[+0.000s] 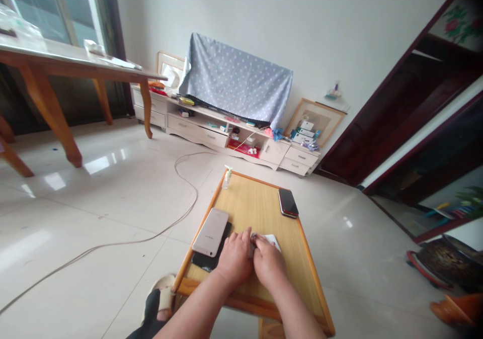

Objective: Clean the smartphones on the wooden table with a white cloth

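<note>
My left hand (237, 254) and my right hand (268, 259) meet over the near half of a small wooden table (260, 203). Their fingers are closed around a small greyish piece (252, 248) that looks like a wiping cloth, mostly hidden between them. Just beyond my right hand, part of a white, flat phone-like thing (273, 240) shows on the tabletop. To the left of my left hand lies a rose-gold phone (210, 232), back up, resting partly on a black phone (205, 261).
Stacked dark phones (288, 202) lie at the table's right edge. A small spray bottle (227, 178) stands at its far left corner. A cable (151, 237) crosses the floor on the left. A white TV cabinet (196, 130) and a larger table (75, 60) stand farther off.
</note>
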`<state>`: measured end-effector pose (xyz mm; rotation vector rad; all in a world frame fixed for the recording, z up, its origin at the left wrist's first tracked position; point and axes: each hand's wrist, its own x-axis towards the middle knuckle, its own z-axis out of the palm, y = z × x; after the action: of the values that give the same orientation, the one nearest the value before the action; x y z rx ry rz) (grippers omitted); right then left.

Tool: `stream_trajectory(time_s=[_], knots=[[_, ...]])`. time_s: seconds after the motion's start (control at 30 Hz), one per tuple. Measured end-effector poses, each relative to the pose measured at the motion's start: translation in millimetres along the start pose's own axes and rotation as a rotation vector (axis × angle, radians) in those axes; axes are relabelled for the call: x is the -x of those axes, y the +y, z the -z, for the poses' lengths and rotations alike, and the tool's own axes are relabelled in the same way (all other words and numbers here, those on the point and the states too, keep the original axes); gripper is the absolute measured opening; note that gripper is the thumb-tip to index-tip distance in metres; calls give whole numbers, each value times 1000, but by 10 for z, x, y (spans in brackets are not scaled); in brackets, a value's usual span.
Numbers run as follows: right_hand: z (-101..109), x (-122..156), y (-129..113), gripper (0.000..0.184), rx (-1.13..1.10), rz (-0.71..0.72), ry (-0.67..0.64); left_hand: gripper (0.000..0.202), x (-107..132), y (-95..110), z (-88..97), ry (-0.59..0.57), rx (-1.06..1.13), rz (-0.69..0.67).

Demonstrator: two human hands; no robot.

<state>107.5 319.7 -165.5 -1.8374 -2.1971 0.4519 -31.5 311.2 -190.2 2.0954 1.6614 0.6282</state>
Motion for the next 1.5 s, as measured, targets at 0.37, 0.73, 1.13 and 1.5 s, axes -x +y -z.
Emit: stream_trajectory(time_s=[0.37,0.73,1.13,1.5], knots=[[65,-127,21,47,90,-40,1,82,-14,-25,-22,-4,-2,3],[74,-171,302,52,133,-131,12,84,-1,9,9,-8,-51,6],[-94,227,149,51,43,70,3,62,15,18,30,-13,-47,4],[-89,293,-56,53,-15,56,-36,59,35,23,78,-23,-41,-12]])
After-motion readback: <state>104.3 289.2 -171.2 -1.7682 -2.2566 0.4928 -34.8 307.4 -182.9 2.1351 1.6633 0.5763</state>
